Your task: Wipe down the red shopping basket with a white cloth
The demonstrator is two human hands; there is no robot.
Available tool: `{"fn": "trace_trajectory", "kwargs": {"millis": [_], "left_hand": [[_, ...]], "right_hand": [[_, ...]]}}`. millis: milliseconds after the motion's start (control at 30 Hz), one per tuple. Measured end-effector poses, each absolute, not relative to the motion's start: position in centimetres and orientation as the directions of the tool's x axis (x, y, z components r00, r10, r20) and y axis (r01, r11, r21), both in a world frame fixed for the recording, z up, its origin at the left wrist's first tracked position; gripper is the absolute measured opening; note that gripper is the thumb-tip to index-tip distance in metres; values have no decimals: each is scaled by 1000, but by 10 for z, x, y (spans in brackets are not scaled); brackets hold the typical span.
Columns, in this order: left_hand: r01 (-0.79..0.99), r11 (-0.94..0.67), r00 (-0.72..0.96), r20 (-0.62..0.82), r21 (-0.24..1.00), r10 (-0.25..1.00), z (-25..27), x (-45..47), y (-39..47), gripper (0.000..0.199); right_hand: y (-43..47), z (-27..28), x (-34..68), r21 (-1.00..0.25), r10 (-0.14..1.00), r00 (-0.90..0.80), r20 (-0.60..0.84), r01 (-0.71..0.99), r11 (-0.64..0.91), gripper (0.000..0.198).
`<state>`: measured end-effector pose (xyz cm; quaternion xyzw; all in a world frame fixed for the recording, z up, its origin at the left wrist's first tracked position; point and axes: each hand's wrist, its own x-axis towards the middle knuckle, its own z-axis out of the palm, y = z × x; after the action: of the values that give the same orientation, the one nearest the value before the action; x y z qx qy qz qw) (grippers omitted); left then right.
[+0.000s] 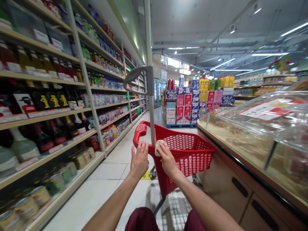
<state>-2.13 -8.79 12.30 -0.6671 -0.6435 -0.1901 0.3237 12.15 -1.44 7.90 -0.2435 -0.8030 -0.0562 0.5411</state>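
Through my head view, the largest thing is the long beige shelving with pale metal uprights (83, 64), packed with bottles, cans and packets, to the left of the red plastic shopping cart (160, 179) with the perforated basket. To the cart's right I have a wood-fronted counter with a black edge (223, 179), topped by clear plastic packages (264, 112). Beyond the cart stands a stack of blue, red, pink and yellow cartons (187, 109) on a blue base.

The cart itself sits directly in front of me on pale floor tiles (110, 170). From its near edge rises a tall silver metal pole (151, 112), with a grey plastic loop handle (151, 80) on it above the cart. Maroon trouser legs (141, 221) show at the cart's near side.

My left hand (140, 162) rests on the cart's near rim, left of the pole, fingers laid over the red plastic; I cannot tell whether they close around it. My right hand (168, 162), right of the pole, is clamped on a small, crumpled, cream-coloured cloth (157, 149). That cloth lies under its fingers at the cart's near rim, just beside the pole's foot.
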Motion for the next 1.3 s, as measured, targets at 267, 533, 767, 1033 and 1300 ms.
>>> {"fn": "trace_trajectory", "kwargs": {"millis": [267, 533, 767, 1033, 1300], "left_hand": [[992, 29, 53, 619, -122, 784, 147, -39, -78, 53], [991, 88, 6, 674, -106, 739, 148, -33, -88, 43], [989, 129, -40, 711, -72, 702, 149, -22, -105, 38], [999, -35, 50, 704, -36, 708, 144, 16, -115, 43], [966, -190, 42, 622, 173, 782, 161, 9, -102, 50]], "right_hand": [[27, 32, 171, -390, 538, -105, 837, 574, 720, 58], [21, 55, 138, -512, 660, -132, 740, 527, 679, 56], [23, 79, 130, -626, 721, -152, 676, 397, 671, 53], [-13, 118, 119, -777, 793, -209, 572, 169, 606, 49], [-12, 121, 195, -839, 870, -67, 488, 242, 488, 55]]}}
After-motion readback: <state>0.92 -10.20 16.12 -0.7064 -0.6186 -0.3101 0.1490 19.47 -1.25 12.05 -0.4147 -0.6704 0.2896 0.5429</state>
